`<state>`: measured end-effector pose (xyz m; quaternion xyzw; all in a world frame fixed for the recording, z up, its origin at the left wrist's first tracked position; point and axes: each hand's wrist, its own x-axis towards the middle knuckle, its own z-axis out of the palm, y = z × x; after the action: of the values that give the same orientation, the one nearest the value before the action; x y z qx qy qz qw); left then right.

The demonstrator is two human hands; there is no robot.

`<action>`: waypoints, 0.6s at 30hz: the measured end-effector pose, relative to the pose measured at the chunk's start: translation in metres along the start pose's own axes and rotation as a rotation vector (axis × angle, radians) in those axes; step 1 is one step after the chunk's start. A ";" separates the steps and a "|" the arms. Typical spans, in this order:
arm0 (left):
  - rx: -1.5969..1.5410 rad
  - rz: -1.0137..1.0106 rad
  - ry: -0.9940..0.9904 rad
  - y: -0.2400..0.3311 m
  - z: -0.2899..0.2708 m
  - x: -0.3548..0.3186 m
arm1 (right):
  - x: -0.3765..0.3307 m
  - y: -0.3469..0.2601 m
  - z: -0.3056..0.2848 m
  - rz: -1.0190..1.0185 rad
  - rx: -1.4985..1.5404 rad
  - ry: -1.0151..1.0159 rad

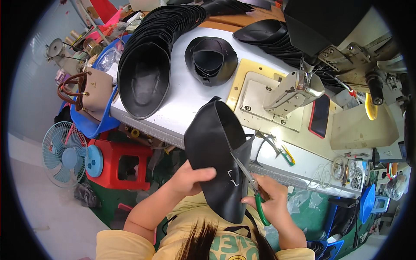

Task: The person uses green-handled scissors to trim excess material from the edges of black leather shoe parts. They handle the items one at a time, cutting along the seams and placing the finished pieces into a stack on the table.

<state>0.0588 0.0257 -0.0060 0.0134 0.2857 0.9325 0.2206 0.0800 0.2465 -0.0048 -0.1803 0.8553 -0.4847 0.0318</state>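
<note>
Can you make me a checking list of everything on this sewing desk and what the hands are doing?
Surface: pale grey worktable with a sewing machine set in it.
Job's things: black curved piece with white marks; green-handled scissors at its edge.
Clutter: long stack of black shells, a nested black pile, snips, a dark phone.
Grips: left hand holds the black piece; right hand holds the scissors.
Cables: thin wire loops on the table's right end.
Surroundings: fan, red stool, tan handbag.
</note>
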 end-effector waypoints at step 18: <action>0.474 0.247 0.032 -0.011 -0.002 0.003 | 0.003 -0.015 -0.008 -0.011 -0.097 0.025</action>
<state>0.0607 0.0343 -0.0141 0.0849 0.4958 0.8594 0.0916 0.0794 0.2450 0.0123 -0.1802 0.8771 -0.4451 0.0096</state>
